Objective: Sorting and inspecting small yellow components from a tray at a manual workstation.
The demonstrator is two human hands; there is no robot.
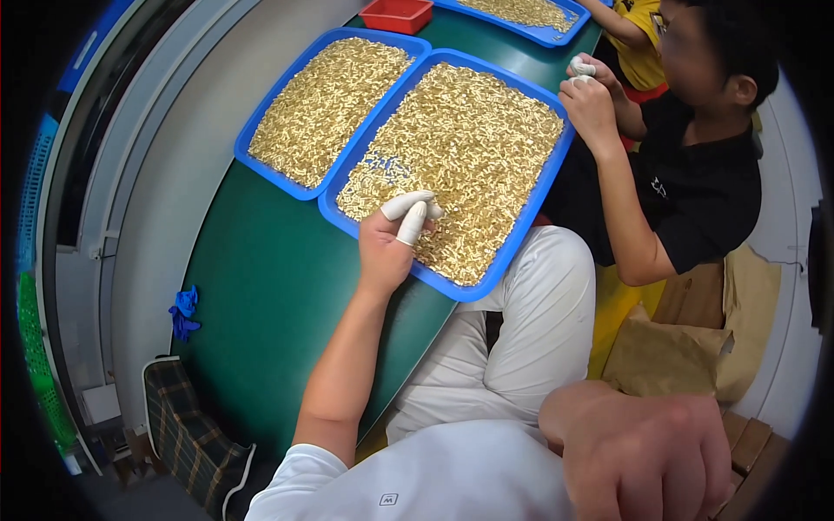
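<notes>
My left hand (pixel 393 239) is over the near corner of a blue tray (pixel 328 201) spread with small gold-coloured pieces (pixel 473 148). White finger cots (pixel 412 223) cover its thumb and fingertips, which are pressed together. Whatever is pinched there, if anything, is too small to make out. Close to the camera at the lower right is my right hand (pixel 647 451), seen from the back. Its fingers curl away out of sight, so anything inside them is hidden.
Another blue tray (pixel 241 143) of gold pieces adjoins on the left. Beyond lie a red bin (pixel 395 16) and a third tray (pixel 556 39). A co-worker (pixel 686 174) sits at the right. Blue gloves (pixel 184 313) and a plaid cloth item (pixel 195 434) are at the green table's (pixel 269 286) left edge.
</notes>
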